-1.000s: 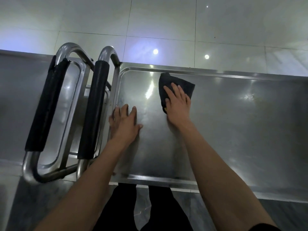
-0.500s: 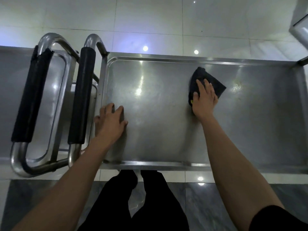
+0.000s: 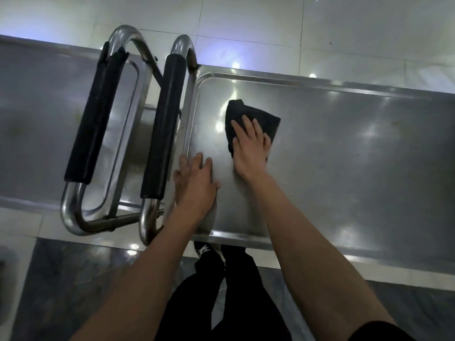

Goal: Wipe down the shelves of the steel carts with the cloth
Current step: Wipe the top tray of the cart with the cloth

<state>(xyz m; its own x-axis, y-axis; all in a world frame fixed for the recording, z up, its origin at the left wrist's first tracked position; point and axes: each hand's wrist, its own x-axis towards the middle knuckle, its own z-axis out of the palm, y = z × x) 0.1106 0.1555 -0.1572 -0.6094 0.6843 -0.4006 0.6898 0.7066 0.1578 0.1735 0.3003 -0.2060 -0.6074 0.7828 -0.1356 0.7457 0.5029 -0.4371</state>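
The right hand [image 3: 250, 150] lies flat on a dark cloth [image 3: 251, 116], fingers straight and spread a little, pressing it onto the top shelf [image 3: 344, 168] of a steel cart; it curls round nothing. The cloth sits toward the left end of that shelf, nearer its far rim than its near one, and a folded corner sticks out beyond the fingertips. The left hand [image 3: 197, 185] rests palm down on the same shelf at its left edge, fingers relaxed and extended, the outer ones lying over the raised rim; it grips nothing either. The two hands are near each other but apart, with bare steel between them. Just left of the shelf stand two tubular steel handles, each with a black padded sleeve: the nearer handle [image 3: 163, 129] belongs to this cart, and the other handle [image 3: 94, 119] belongs to a second cart whose shelf [image 3: 37, 107] runs off to the left. Ceiling lights glint on the steel and on the pale tiled floor [image 3: 246, 25] beyond. Below the near rim show the person's dark trousers [image 3: 221, 296] and a shoe [image 3: 204, 249].
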